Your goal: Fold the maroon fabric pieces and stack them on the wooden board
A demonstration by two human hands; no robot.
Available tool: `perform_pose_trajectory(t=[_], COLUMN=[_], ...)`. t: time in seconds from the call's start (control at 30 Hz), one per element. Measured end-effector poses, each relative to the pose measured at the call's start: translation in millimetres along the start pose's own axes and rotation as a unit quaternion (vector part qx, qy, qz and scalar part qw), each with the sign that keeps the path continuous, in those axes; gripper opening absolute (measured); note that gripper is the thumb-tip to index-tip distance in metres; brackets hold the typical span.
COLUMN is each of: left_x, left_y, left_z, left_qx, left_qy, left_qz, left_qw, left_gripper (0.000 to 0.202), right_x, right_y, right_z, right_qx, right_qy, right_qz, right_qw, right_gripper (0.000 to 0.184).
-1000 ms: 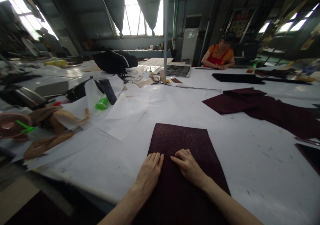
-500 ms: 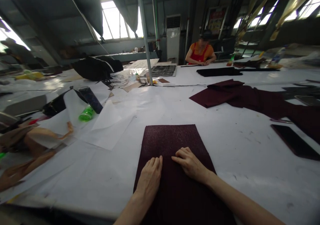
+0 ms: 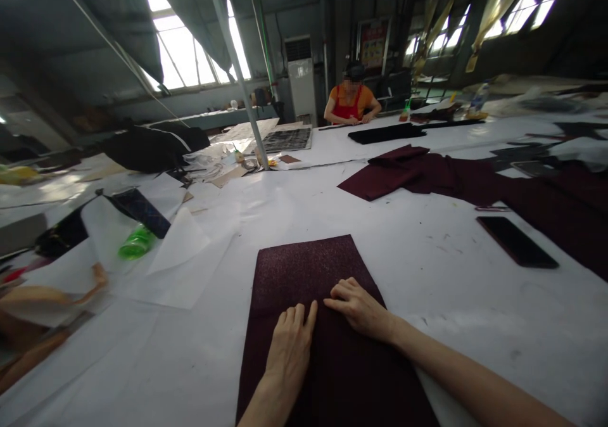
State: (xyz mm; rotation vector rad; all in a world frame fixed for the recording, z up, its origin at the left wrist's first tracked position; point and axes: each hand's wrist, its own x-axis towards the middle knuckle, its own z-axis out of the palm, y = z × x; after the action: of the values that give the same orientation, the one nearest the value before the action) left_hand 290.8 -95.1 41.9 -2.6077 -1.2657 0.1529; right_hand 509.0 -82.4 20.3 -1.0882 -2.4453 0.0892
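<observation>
A dark maroon piece of cloth [image 3: 304,268] lies flat in front of me, its far edge straight and its near end running out of view. My left hand [image 3: 291,344] rests palm down on the left half of it, index finger stretched away from the others. On the right half sits my right hand [image 3: 358,310], its index finger pointing left and the other fingers bent. Both index fingertips touch the cloth close together near its middle, a small gap between them. Neither hand visibly grips anything.
More maroon cloth [image 3: 418,173] lies bunched at the right, near a dark phone [image 3: 517,242] and a pen [image 3: 493,209]. Left are white paper sheets [image 3: 178,275] and a green bottle [image 3: 137,242]. A pole [image 3: 242,78] rises behind. Across the table sits a person in a red apron [image 3: 349,107].
My view has turned right and tilted, so the surroundings shift left. My left index finger has spread from its neighbours toward the right hand. The right hand stays nearly as it was on the cloth.
</observation>
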Motion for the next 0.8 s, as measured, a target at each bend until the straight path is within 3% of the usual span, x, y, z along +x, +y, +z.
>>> perform_pose_trajectory(t=[0.13,0.33,0.47,0.8], left_x=[4,13,18,35], left_y=[7,22,29,50], left_z=[0.2,2.8,4.2,-7.6], left_qx=[-0.008,0.006,0.002,-0.004], left_qy=[0.024,0.01,0.024,0.012], left_qz=[0.012,0.009,0.016,0.033], left_qw=[1.0,1.0,1.0,0.999], left_gripper=[0.056,0.065,0.06,0.058], right_x=[-10,-23,-32,-51], right_y=[6,14,20,35], right_z=[-5,-13,-16,-26], right_qx=[-0.008,-0.011,-0.025,-0.049], right_qy=[-0.003,0.015,0.017,0.021], right_qz=[0.008,0.012,0.009,-0.003], right_qw=[1.0,1.0,0.999,0.999], right_gripper=[0.03,0.03,0.031,0.032])
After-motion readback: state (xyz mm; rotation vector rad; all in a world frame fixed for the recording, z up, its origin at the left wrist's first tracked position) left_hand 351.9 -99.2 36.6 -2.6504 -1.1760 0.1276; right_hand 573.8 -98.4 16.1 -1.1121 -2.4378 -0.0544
